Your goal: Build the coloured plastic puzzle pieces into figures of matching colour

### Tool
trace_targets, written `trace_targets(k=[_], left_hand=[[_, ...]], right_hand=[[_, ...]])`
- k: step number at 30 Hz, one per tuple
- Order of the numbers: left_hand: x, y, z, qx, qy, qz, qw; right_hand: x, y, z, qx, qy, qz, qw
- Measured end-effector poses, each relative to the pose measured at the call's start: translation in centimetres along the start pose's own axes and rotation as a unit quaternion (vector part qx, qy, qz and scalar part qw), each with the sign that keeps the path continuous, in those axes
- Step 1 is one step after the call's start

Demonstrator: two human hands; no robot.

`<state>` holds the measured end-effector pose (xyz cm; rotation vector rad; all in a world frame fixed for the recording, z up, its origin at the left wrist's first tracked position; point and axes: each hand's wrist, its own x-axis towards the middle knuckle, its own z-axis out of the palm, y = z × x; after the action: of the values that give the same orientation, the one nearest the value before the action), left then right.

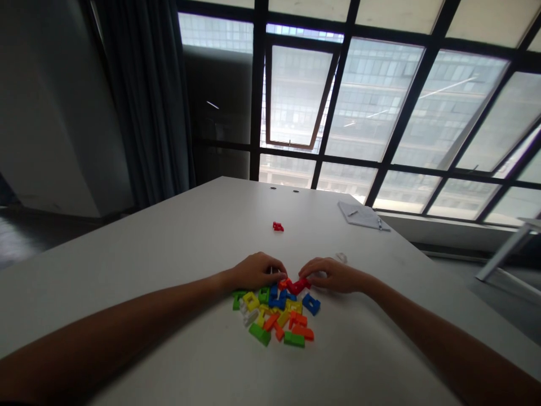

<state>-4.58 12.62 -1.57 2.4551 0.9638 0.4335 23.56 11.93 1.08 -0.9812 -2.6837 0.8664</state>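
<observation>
A pile of coloured plastic blocks lies on the white table in front of me. Curled over the far edge of the pile, my left hand (258, 272) has its thumb and fingertips at a small orange block (283, 284). Opposite it, my right hand (335, 275) grips one end of a red block (298, 286) between thumb and fingers. The red and orange blocks are close together; I cannot tell whether they are joined. Just below the hands are a blue block (276, 299), a green block (264, 295) and a yellow block (251, 301).
Farther back on the white table (190, 237) sits a small red block assembly (278, 226). Papers with a pen (362, 216) lie at the far right edge. A pale, clear-looking item (341, 257) rests behind my right hand. Windows and a dark curtain (146, 101) stand beyond.
</observation>
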Motion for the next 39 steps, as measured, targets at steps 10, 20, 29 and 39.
trace_targets(k=[10, 20, 29, 39], left_hand=[[0.1, -0.2, 0.3, -0.06, 0.06, -0.01, 0.996], [0.9, -0.1, 1.0, -0.05, 0.149, -0.049, 0.986], [0.8, -0.3, 0.8, -0.074, 0.17, -0.044, 0.982], [0.3, -0.2, 0.7, -0.101, 0.151, -0.04, 0.982]], right_hand=[[0.2, 0.7, 0.3, -0.013, 0.118, 0.019, 0.993], [3.2, 0.4, 4.7, -0.125, 0.34, 0.026, 0.932], [4.4, 1.0, 5.0, -0.107, 0.364, -0.005, 0.925], [4.3, 1.1, 5.1, 0.071, 0.34, 0.035, 0.937]])
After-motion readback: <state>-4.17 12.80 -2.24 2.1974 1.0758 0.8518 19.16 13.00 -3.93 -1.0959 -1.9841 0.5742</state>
